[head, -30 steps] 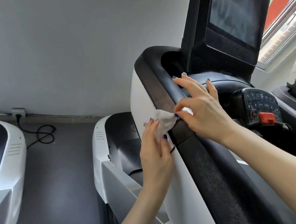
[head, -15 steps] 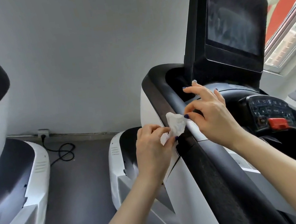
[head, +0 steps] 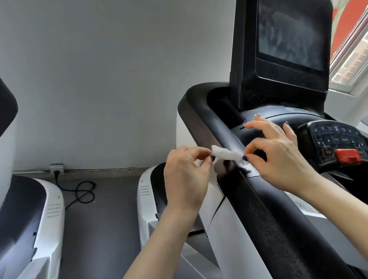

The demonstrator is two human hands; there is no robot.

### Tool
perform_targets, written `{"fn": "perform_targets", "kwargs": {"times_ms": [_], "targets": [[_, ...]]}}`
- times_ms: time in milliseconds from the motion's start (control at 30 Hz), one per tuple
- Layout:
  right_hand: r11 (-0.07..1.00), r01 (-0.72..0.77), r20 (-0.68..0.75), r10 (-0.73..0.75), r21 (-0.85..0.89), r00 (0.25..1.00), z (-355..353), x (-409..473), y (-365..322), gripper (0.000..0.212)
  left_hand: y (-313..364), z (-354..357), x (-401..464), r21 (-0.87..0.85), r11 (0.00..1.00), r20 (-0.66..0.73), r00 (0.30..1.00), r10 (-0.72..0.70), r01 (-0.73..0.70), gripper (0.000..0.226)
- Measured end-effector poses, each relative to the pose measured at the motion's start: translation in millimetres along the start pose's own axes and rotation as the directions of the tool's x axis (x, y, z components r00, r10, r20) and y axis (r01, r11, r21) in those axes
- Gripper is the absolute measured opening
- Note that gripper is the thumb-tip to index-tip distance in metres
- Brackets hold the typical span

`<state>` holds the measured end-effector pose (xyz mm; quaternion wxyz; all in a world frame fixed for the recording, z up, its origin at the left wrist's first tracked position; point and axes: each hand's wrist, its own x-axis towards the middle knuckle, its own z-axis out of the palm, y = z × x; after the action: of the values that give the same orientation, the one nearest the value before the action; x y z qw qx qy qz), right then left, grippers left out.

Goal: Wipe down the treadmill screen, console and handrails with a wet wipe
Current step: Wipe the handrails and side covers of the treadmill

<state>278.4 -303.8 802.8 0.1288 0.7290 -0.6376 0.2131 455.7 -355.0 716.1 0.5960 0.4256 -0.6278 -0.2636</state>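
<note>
Both hands hold a small white wet wipe stretched between them just above the treadmill's black left handrail, a little right of the frame's centre. The left hand pinches the wipe's left end between thumb and curled fingertips; the right hand pinches its right end between thumb and index finger, with the other three fingers raised and spread toward 12 o'clock. The nails carry dark polish. The wipe is twisted into a narrow strip that slopes slightly down from 9 to 3 o'clock.

At 1 o'clock from the hands the dark screen stands upright in its black housing, its glass streaked and hazy. Below it, at 3 o'clock from the right hand, the console shows a keypad of grey buttons and a red safety clip on its lower edge. The handrail runs from the console's upper corner down toward 5 o'clock, beside a white side panel.

At 9 o'clock a neighbouring treadmill in white and black fills the left edge. Between the machines, a wall socket sits at the foot of the grey wall, and a black cable loops over the dark floor. A window with a red facade outside lies at 2 o'clock.
</note>
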Motion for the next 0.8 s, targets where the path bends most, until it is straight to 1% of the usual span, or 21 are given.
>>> {"fn": "perform_targets", "kwargs": {"times_ms": [67, 133, 167, 233, 333, 400, 433, 467, 533, 600, 633, 700, 733, 800], "targets": [[0.998, 0.065, -0.041, -0.066, -0.008, 0.997, 1, -1, -5, 0.013, 5, -3, 3, 0.04, 0.997, 0.004, 0.998, 0.063, -0.063, 0.009], [0.989, 0.146, -0.041, -0.147, -0.02, 0.988, 4, 2, -14, 0.028, 9, -5, 5, 0.053, 0.993, 0.019, 0.994, 0.104, -0.105, 0.007], [0.986, 0.165, -0.03, -0.166, -0.014, 0.986, 6, 4, -18, 0.031, 12, -7, 5, 0.027, 0.995, 0.027, 0.995, 0.1, -0.1, 0.006], [0.981, 0.193, -0.029, -0.193, -0.004, 0.981, 12, 8, -24, 0.023, 17, -10, 5, -0.076, 0.997, 0.038, 0.999, 0.034, -0.031, 0.004], [0.978, 0.207, -0.025, -0.207, -0.001, 0.978, 20, 12, -27, 0.015, 19, -16, 2, -0.249, 0.959, 0.05, 0.99, -0.128, 0.137, 0.008], [0.973, 0.228, 0.042, -0.227, -0.023, 0.973, 23, 14, -29, 0.019, 14, -18, -1, -0.301, 0.933, 0.038, 0.98, -0.197, 0.199, 0.013], [0.971, 0.236, 0.105, -0.231, -0.033, 0.967, 23, 14, -30, 0.025, 11, -19, -2, -0.3, 0.933, 0.022, 0.979, -0.202, 0.199, 0.015], [0.971, 0.234, 0.176, -0.224, -0.039, 0.959, 22, 14, -31, 0.032, 7, -20, -5, -0.279, 0.946, -0.006, 0.985, -0.175, 0.166, 0.016], [0.978, 0.205, 0.266, -0.186, -0.045, 0.946, 21, 15, -28, 0.046, -3, -21, -12, -0.15, 0.989, -0.074, 0.997, -0.021, 0.01, 0.016], [0.983, 0.179, 0.249, -0.161, -0.051, 0.955, 18, 16, -23, 0.051, -18, -22, -23, 0.085, 0.984, -0.089, 0.982, 0.165, -0.158, 0.016], [0.985, 0.166, 0.22, -0.151, -0.053, 0.964, 18, 16, -19, 0.049, -27, -22, -29, 0.19, 0.96, -0.08, 0.972, 0.223, -0.204, 0.018], [0.987, 0.146, 0.187, -0.132, -0.065, 0.973, 21, 16, -15, 0.045, -41, -20, -42, 0.311, 0.923, -0.066, 0.963, 0.26, -0.228, 0.029], [0.986, 0.148, 0.187, -0.133, -0.072, 0.973, 23, 15, -14, 0.043, -47, -16, -49, 0.33, 0.916, -0.06, 0.963, 0.261, -0.228, 0.032], [0.984, 0.162, 0.21, -0.144, -0.074, 0.967, 29, 13, -13, 0.039, -53, -6, -62, 0.309, 0.922, -0.033, 0.966, 0.256, -0.233, 0.033]]}}
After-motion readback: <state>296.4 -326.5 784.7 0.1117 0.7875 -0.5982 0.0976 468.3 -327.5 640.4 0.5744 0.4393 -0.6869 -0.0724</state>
